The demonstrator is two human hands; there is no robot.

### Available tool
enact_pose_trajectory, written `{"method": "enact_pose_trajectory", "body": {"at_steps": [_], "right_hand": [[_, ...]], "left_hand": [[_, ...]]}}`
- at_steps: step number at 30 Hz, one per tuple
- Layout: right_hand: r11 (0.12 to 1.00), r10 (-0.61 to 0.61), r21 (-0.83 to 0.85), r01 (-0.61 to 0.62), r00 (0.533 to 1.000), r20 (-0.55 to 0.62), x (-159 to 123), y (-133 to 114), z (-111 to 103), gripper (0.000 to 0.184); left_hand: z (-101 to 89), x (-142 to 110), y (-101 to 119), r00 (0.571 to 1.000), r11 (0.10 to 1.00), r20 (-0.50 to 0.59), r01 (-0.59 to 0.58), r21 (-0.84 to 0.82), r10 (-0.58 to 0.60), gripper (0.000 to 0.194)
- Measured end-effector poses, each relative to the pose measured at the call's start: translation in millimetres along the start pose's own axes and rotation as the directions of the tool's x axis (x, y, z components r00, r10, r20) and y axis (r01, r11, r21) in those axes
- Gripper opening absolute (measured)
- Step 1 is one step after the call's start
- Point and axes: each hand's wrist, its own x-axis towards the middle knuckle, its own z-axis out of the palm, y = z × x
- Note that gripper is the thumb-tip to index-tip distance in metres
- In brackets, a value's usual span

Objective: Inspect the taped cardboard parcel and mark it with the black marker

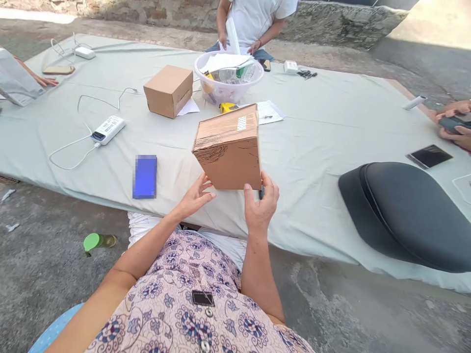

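A cardboard box point(235, 166) with black pen scribbles and a small patterned label is tilted in front of me above the cloth. My right hand point(262, 202) grips its lower right corner, thumb on the near face and fingers round the side. Beside the lower left edge is my left hand point(196, 197), its fingers apart; the fingertips are at the edge, and I cannot tell whether they touch. Part of a small dark object shows by my right fingers. Behind the box lie a yellow tape measure point(228, 107) and a paper sheet point(271, 112).
A second cardboard box point(169, 90) stands behind, near a filled plastic basket point(230, 90). On the left are a white power bank point(108, 130) and a blurred blue rectangle point(144, 176). A black padded seat point(408, 215) lies at right. Other people sit around the table.
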Motion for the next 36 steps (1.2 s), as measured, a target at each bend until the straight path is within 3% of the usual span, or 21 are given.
{"method": "enact_pose_trajectory", "body": {"at_steps": [4,7,10,13,15,16,17,19,20,21,22,24,27,31,36], "right_hand": [[0.951,-0.237,-0.224,0.215,0.969,-0.075,7,-19,-3,0.046],[0.908,-0.287,-0.331,0.257,0.957,-0.046,8,-28,9,0.039],[0.881,-0.302,-0.378,0.285,0.953,0.014,5,-34,22,0.035],[0.870,-0.306,-0.395,0.294,0.952,0.035,2,-36,31,0.035],[0.874,-0.299,-0.393,0.286,0.954,0.029,2,-36,33,0.036],[0.879,-0.292,-0.386,0.280,0.956,0.028,2,-36,33,0.036],[0.885,-0.284,-0.376,0.273,0.958,0.028,3,-36,34,0.037],[0.900,-0.270,-0.348,0.263,0.962,0.029,4,-36,36,0.044],[0.905,-0.271,-0.334,0.263,0.962,0.022,5,-37,38,0.050],[0.909,-0.276,-0.324,0.263,0.961,0.007,6,-37,40,0.055],[0.910,-0.284,-0.320,0.265,0.959,-0.015,7,-38,43,0.058],[0.909,-0.304,-0.323,0.265,0.950,-0.076,8,-41,48,0.062],[0.911,-0.317,-0.321,0.260,0.938,-0.141,11,-42,53,0.057],[0.914,-0.331,-0.292,0.283,0.935,-0.131,13,-38,50,0.048],[0.911,-0.352,-0.249,0.329,0.935,-0.053,15,-32,32,0.035]], "left_hand": [[9.3,-6,-3,0.988,0.975,0.068,0.148,-0.167,-0.138,0.077],[13.4,-8,-6,0.940,0.919,0.079,0.341,-0.200,-0.331,0.064],[11.1,-10,-1,0.915,0.908,0.088,0.401,-0.123,-0.393,0.042],[3.3,-15,15,0.956,0.957,0.042,0.290,0.003,-0.290,0.030],[-3.9,-20,28,0.986,0.988,-0.112,0.136,0.072,-0.127,0.031],[-8.0,-22,35,0.973,0.991,-0.230,0.043,0.127,-0.013,0.030],[-12.0,-23,41,0.928,0.976,-0.355,-0.042,0.212,0.117,0.027],[-19.1,-22,48,0.775,0.899,-0.521,-0.132,0.419,0.357,0.025],[-21.5,-19,50,0.713,0.849,-0.544,-0.138,0.510,0.442,0.034],[-22.6,-16,49,0.682,0.805,-0.537,-0.131,0.579,0.497,0.047],[-22.4,-11,46,0.683,0.771,-0.512,-0.119,0.626,0.521,0.060],[-18.5,-2,38,0.741,0.735,-0.442,-0.102,0.671,0.505,0.077],[-9.5,7,25,0.804,0.712,-0.384,-0.068,0.699,0.454,0.076],[-6.2,8,19,0.789,0.669,-0.387,-0.041,0.742,0.478,0.059],[-11.2,7,21,0.784,0.629,-0.362,-0.046,0.776,0.504,0.053]]}}
